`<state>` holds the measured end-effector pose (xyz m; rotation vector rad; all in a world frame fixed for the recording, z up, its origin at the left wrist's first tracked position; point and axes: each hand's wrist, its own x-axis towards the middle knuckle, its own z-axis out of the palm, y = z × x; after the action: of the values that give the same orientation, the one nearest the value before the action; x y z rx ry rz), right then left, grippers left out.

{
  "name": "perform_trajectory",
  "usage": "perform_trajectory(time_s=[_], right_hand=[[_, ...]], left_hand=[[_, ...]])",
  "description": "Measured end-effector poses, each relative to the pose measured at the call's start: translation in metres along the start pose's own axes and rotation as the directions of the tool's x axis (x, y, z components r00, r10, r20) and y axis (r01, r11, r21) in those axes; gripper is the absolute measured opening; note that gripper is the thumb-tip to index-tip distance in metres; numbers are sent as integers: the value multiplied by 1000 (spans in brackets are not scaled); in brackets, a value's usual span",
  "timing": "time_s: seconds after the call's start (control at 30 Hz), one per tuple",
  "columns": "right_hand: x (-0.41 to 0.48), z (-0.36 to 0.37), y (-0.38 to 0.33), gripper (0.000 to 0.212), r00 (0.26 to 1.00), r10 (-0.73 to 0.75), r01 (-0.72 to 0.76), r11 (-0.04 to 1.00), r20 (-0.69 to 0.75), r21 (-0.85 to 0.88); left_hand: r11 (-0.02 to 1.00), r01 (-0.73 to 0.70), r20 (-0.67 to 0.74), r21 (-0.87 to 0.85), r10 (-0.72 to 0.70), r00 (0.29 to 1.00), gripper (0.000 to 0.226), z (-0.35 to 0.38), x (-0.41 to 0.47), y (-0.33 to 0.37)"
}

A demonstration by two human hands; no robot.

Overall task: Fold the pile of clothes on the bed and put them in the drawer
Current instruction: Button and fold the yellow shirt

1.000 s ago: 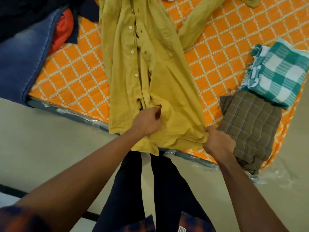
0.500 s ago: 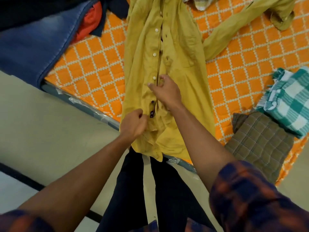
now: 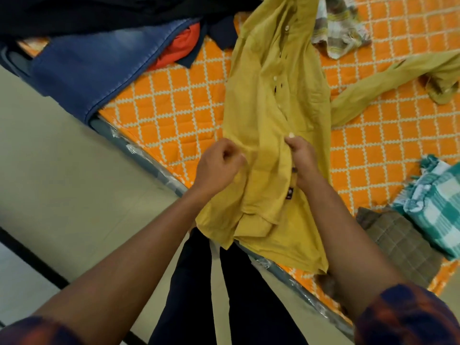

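Shirt hem over bed edge, left hand, right hand pinching plackets

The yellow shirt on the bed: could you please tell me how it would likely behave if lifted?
Probably floppy: the yellow shirt bunches where the left hand and right hand pinch it. Likely light: its hem drapes over the bed edge. Its loose sleeve would probably trail.

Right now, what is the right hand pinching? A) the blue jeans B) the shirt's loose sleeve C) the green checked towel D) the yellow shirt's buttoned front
D: the right hand pinches the yellow shirt at its button strip, near a white button, while the left hand grips the shirt's side edge.
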<state>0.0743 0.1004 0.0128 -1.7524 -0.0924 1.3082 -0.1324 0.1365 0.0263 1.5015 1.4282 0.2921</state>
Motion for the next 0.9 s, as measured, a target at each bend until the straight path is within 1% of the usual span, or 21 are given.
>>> perform_trajectory(time_s=[0.03, 0.07, 0.1, 0.13, 0.17, 0.2, 0.23, 0.3, 0.33, 0.37, 0.4, 0.43, 0.47, 0.5, 0.53, 0.6, 0.7, 0.77, 0.83, 0.87, 0.9], right_hand=[[5, -13, 3, 17, 994, -92, 77, 977, -66, -197], [11, -25, 4, 18, 981, -154, 111, 943, -117, -313], [13, -34, 2, 18, 972, -185, 130, 935, -143, -329], [15, -39, -3, 18, 968, -198, 145, 942, -151, -303], [18, -41, -7, 17, 974, -186, 148, 954, -131, -260], [19, -42, -7, 16, 982, -156, 128, 964, -107, -231], [22, -39, -6, 17, 989, -127, 102, 958, -79, -267], [20, -28, 4, 24, 996, -91, 77, 916, -15, -393], [19, -22, 10, 26, 996, -93, 87, 904, 6, -419], [19, -17, 16, 30, 993, -118, 112, 902, 12, -416], [17, -13, 18, 32, 988, -152, 142, 908, 8, -393], [16, -10, 17, 30, 983, -185, 172, 920, -5, -353], [16, -8, 15, 27, 978, -209, 191, 935, -29, -300], [15, -7, 12, 25, 976, -211, 191, 947, -51, -257], [15, -7, 10, 23, 976, -204, 182, 954, -73, -237], [14, -9, 10, 21, 981, -173, 154, 967, -82, -202], [10, -8, 2, 19, 995, -93, 89, 988, -28, -124], [5, 1, -3, 16, 999, -38, 40, 995, 18, -91], [-5, 21, -4, 17, 998, 44, -43, 999, 51, -16], [-9, 32, -5, 22, 993, 90, -92, 996, 81, 20], [-15, 42, -6, 28, 984, 133, -142, 987, 121, 69]], left_hand=[[992, 46, -101, 116, -35, 994, 30, 1, 9, -10], [967, 84, -170, 240, -43, 984, 38, 1, 15, -20], [942, 108, -188, 316, -49, 981, 44, 2, 21, -30], [946, 121, -149, 302, -78, 986, 47, 3, 26, -37], [967, 147, -50, 209, -140, 989, 48, 3, 29, -41], [975, 199, 91, 93, -208, 974, 50, 7, 29, -42], [969, 246, 220, 24, -245, 944, 52, 10, 26, -41], [973, 215, 392, 86, -231, 890, 57, 20, 16, -43], [977, 135, 423, 167, -195, 885, 54, 24, 11, -46], [973, 81, 401, 218, -165, 901, 48, 26, 7, -50], [973, 85, 328, 212, -153, 932, 42, 23, 5, -56], [977, 160, 205, 143, -188, 961, 40, 16, 5, -59], [970, 244, 70, 12, -245, 967, 38, 3, 7, -64], [949, 291, -64, -118, -300, 952, 37, -14, 7, -71], [936, 300, -182, -183, -332, 926, 35, -34, 8, -80], [942, 305, -318, -141, -335, 887, 34, -79, 7, -97], [956, 289, -447, 49, -238, 863, 30, -142, 4, -109], [948, 310, -511, 67, -234, 827, 30, -174, 12, -109], [945, 328, -567, -15, -278, 775, 33, -206, 43, -106], [936, 331, -584, -123, -338, 738, 36, -220, 63, -101], [929, 313, -559, -198, -370, 742, 39, -232, 85, -103]])
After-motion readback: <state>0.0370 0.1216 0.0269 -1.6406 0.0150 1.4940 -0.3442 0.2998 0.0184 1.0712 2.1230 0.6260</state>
